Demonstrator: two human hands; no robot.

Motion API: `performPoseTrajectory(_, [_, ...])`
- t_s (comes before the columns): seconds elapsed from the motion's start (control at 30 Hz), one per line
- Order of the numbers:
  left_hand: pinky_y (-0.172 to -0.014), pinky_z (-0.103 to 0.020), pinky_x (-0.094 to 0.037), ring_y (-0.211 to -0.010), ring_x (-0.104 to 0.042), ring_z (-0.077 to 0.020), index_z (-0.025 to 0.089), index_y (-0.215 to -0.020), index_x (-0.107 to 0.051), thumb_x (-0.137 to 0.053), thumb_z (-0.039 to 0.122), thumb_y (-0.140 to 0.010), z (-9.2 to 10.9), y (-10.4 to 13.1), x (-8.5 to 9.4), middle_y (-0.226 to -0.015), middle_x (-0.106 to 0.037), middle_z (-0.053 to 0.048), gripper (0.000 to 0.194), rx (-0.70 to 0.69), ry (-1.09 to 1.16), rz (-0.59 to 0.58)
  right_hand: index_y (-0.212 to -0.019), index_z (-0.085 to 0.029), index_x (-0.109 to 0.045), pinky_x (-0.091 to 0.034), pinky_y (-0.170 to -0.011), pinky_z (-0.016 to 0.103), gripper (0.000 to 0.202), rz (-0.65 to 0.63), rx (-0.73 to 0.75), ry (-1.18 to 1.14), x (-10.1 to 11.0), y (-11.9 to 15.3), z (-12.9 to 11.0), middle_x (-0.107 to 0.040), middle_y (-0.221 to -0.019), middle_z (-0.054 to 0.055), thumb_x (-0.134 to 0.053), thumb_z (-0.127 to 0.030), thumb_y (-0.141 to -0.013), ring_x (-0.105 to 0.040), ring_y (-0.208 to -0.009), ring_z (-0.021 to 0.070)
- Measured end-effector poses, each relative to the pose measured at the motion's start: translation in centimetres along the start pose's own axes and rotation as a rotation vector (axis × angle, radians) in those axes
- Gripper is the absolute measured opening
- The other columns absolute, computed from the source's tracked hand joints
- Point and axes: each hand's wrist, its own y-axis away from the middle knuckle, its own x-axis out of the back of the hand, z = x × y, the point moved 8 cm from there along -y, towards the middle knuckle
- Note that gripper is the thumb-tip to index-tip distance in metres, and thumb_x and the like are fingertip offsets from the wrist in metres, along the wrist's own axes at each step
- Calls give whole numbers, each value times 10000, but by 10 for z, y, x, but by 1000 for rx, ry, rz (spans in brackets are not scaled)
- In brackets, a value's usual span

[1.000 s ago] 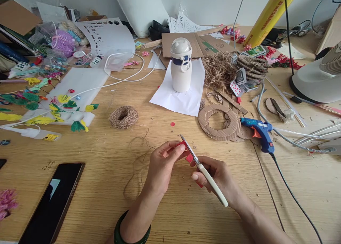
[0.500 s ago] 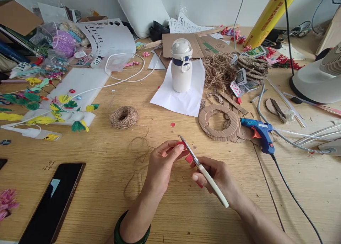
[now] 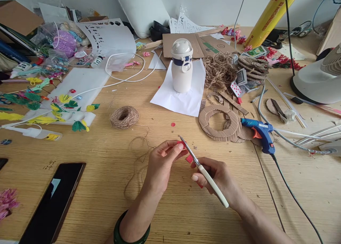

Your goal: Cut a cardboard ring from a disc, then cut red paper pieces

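Note:
My left hand (image 3: 163, 163) pinches a small red piece (image 3: 181, 144), paper or felt, between thumb and fingers. White-handled scissors (image 3: 211, 185) are in my right hand (image 3: 217, 174), with their blades pointing up and left across the edge of the red piece. The blades look nearly closed. Under the blades a red scrap (image 3: 189, 159) lies on the wooden table (image 3: 106, 194), and a little red shows below my right hand. A small red disc (image 3: 173, 124) rests farther off, beyond my left hand.
Left of my hands are a twine roll (image 3: 124, 117) and a phone (image 3: 53, 201). A white bottle (image 3: 182, 73) stands on paper behind. To the right lie a cardboard ring (image 3: 205, 125) and a blue glue gun (image 3: 262, 133), its cable running to the front edge.
Almost nothing differs. Both hands, the red piece and the scissors keep nearly the same position, and the view has shifted very slightly.

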Motion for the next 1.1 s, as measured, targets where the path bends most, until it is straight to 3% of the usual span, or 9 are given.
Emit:
performPoseTrajectory(0.37, [-819, -251, -590, -828, -678, -121, 165, -770, -753, -800, 299, -758, -1, 1, -2, -829, -739, -14, 142, -13, -8, -5, -900, -150, -621, -245, -399, 209, 425, 14, 5, 7, 1, -1, 1, -472, -572, -64, -806, -490, -724, -336, -454, 54])
performPoseTrajectory(1.1, [-855, -290, -577, -811, -691, -135, 176, -811, -754, -814, 284, -751, -5, 0, -4, -850, -762, -21, 138, 15, -48, -91, -889, -150, -613, -257, -435, 205, 426, -31, 2, 6, -1, 0, -6, -410, -612, -72, -814, -483, -715, -324, -510, 56])
